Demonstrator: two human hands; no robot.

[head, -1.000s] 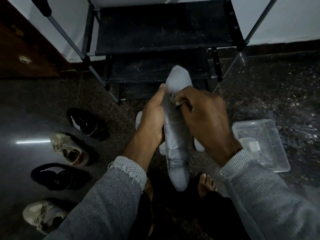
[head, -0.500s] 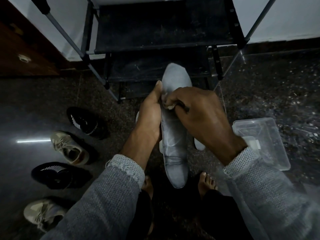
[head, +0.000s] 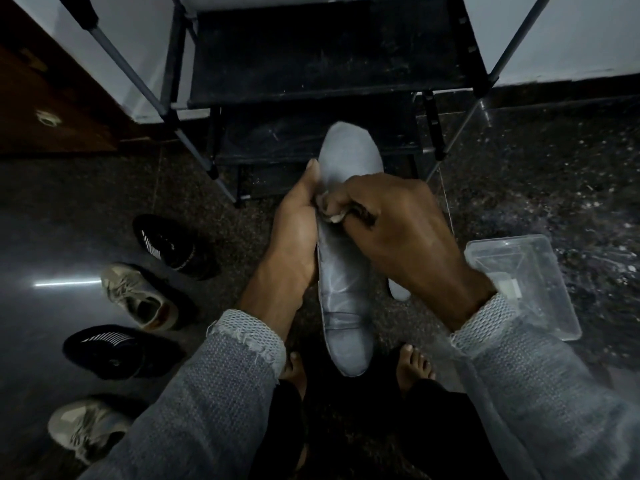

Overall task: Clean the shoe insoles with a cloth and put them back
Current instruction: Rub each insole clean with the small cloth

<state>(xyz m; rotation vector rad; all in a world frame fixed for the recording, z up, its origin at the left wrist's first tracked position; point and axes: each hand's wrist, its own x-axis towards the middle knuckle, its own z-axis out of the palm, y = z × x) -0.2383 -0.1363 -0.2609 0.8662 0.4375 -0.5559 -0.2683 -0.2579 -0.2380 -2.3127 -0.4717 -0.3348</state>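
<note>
Over the dark floor, your hands work a grey insole [head: 341,271] before the shoe rack [head: 332,60].
Your left hand [head: 298,233] grips its edge; your right hand [head: 398,233], fingers curled round a small cloth [head: 332,216], has slid up toward the toe since a second ago. Four shoes [head: 142,299] sit left.

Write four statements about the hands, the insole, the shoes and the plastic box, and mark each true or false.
1. The left hand holds the grey insole along its edge. True.
2. The right hand is empty. False: it presses a small cloth against the insole.
3. Four shoes lie on the floor to the left. True.
4. The clear plastic box sits on the shoe rack. False: it sits on the floor to the right.
</note>
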